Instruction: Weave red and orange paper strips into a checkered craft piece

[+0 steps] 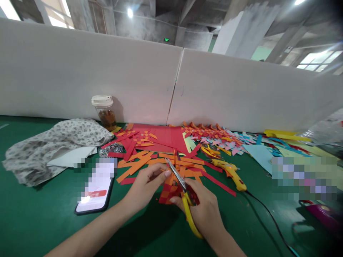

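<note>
My right hand [206, 205] grips yellow-handled scissors [189, 210], their metal blades pointing up and to the left. Close to the blades, my left hand [146, 185] has its thumb and index finger pinched together near orange paper. Below the blades, between the hands, is a red and orange checkered woven paper piece [167, 194]; part of it is hidden by my right hand and the scissors. Loose orange paper strips [135, 163] and red strips [219, 182] lie on the table just beyond my hands.
A yellow glue gun [230, 173] with a black cord lies right. A phone [95, 189], patterned cloth [53, 146] and lidded cup [105, 112] are left. Red sheets [160, 137] and woven paper pieces [206, 132] lie before a white partition [120, 71]. A purple object [323, 216] sits far right.
</note>
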{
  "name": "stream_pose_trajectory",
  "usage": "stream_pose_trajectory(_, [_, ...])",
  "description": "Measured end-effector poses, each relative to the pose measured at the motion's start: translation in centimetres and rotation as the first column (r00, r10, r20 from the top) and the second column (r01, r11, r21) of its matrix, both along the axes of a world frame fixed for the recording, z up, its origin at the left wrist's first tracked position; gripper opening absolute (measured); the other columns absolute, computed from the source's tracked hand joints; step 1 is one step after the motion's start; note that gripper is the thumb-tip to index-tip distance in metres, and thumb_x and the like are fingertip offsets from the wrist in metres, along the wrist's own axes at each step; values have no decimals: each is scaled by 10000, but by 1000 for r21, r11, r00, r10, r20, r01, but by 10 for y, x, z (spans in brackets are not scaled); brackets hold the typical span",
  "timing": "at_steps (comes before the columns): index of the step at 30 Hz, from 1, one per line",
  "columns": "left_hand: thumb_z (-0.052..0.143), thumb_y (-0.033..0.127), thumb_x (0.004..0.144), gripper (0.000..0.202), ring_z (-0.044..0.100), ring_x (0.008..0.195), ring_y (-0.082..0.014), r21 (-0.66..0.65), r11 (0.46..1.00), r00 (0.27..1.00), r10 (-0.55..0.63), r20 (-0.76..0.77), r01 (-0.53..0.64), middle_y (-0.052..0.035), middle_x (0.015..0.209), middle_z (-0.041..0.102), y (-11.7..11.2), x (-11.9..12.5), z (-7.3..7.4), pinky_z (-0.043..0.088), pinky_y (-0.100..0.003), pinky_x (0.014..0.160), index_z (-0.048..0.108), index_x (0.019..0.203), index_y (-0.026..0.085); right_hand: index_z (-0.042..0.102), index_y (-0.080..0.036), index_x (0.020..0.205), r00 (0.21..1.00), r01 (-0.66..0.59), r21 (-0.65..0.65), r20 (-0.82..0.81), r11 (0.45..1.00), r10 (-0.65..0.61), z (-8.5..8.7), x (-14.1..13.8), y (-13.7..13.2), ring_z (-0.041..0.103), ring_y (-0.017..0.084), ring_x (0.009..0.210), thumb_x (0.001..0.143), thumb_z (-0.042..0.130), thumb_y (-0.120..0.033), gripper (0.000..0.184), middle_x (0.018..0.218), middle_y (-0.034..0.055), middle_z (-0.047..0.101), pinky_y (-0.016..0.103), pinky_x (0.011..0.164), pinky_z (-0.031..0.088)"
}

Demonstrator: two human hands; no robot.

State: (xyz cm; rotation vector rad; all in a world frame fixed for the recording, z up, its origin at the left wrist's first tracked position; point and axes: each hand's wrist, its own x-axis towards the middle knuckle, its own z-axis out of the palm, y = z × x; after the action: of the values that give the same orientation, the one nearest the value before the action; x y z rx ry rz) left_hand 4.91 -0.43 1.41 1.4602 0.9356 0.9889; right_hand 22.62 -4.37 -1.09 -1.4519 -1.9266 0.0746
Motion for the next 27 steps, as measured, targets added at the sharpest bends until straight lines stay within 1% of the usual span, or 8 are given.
stream_pose_trajectory(3, [504,369,827,197,506,720,-138,-90,995,998,49,43,-45,5,738,525,1,-1,1,401,-245,673,529,738,195,590,-171,896,986,41,-103,-159,994,-58,0,3,2,581,177,614,709,619,-462,347,735,51,627,263,539,472])
stream_pose_trajectory(6, [512,415,816,210,563,856,-164,-268,959,984,129,121,-93,-20,902,593,4,-3,-2,441,-272,727,504,757,214,573,-180,912,920,57,-226,-366,972,-139,0,8,3,545,141,566,746,586,-432,302,691,15,591,217,472,443])
stream_pose_trajectory(10, [506,407,826,184,630,744,-162,-545,833,923,279,266,-95,-28,937,645,12,-4,-12,490,-294,634,488,817,225,544,-177,1010,810,55,-324,-539,945,-232,0,11,6,440,92,427,764,564,-423,348,607,-29,528,195,388,380])
stream_pose_trajectory(13, [478,363,851,175,647,686,-167,-703,706,871,397,288,-89,-46,819,679,19,-3,-18,504,-302,622,526,843,195,538,-187,1044,811,60,-349,-529,935,-250,0,11,8,430,90,423,747,582,-416,378,610,-36,522,196,390,381])
stream_pose_trajectory(15, [480,389,844,240,652,688,-187,-748,663,864,392,315,-28,-69,764,684,21,-3,-20,512,-313,626,561,849,163,547,-186,1033,840,69,-331,-489,941,-233,0,11,10,482,110,485,726,604,-410,384,645,-21,546,203,433,417])
stream_pose_trajectory(17, [562,384,793,234,646,668,-181,-737,676,862,374,344,1,-63,741,675,21,-3,-20,509,-295,605,563,854,158,556,-185,1016,873,84,-302,-437,950,-216,0,11,10,528,129,555,707,624,-401,383,705,0,579,207,475,442])
stream_pose_trajectory(22, [737,199,634,341,603,635,-107,-633,763,868,398,296,-134,4,786,627,16,-2,-22,399,-171,463,493,873,210,569,-194,979,906,97,-262,-377,960,-194,0,10,10,566,143,614,709,623,-395,340,776,20,615,203,495,459])
stream_pose_trajectory(27, [738,255,641,278,569,658,-102,-474,871,924,280,259,-132,10,760,583,13,-1,-23,388,-180,504,538,822,186,552,-186,1033,894,92,-235,-408,968,-184,-3,12,12,591,168,655,732,608,-395,370,839,57,626,229,521,488])
